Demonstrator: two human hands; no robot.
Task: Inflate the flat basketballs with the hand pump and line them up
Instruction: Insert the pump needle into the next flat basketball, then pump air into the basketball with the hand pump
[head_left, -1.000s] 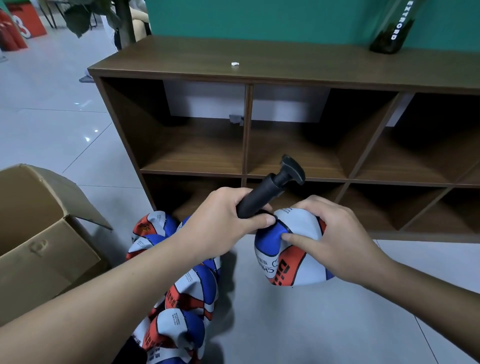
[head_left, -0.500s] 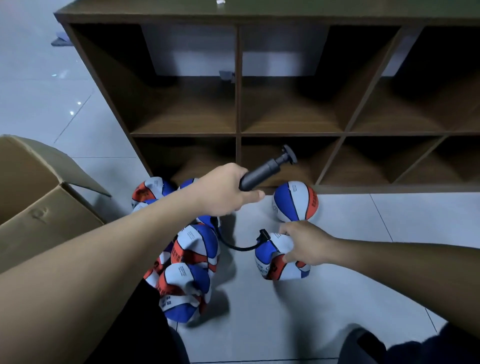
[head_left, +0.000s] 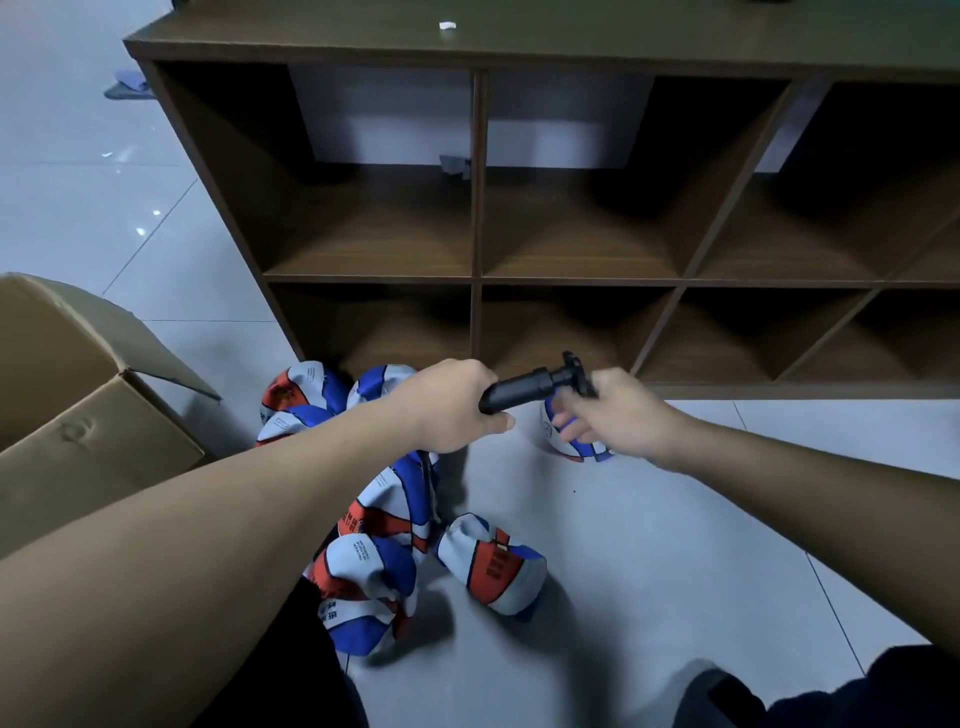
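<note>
A dark wooden cubby shelf (head_left: 571, 280) is seen across the top, standing on a grey tiled floor (head_left: 649, 545). An open cardboard box (head_left: 78, 415) is placed at far left. A heap of flat basketballs (head_left: 374, 561), blue, white and red, is piled on the floor in front of the shelf's left end, under the left forearm. One flat ball (head_left: 493, 571) is set apart at the heap's right edge, crumpled; a thin black hose (head_left: 430, 488) is seen running down from the pump toward it, end connection not clear. A rounder ball (head_left: 576, 441) is partly hidden behind the right hand, near the shelf base.

The black hand pump (head_left: 524, 388) is held in the air, roughly level. The left hand (head_left: 452, 410) is wrapped fully round the barrel, fingers curled tight, thumb along the underside. The right hand (head_left: 618, 415) is at the T-handle (head_left: 574, 370): upper fingers appear to touch it, lower fingers are loosely spread; a firm grasp cannot be confirmed. A small white scrap (head_left: 447, 25) is noted on the shelf top.
</note>
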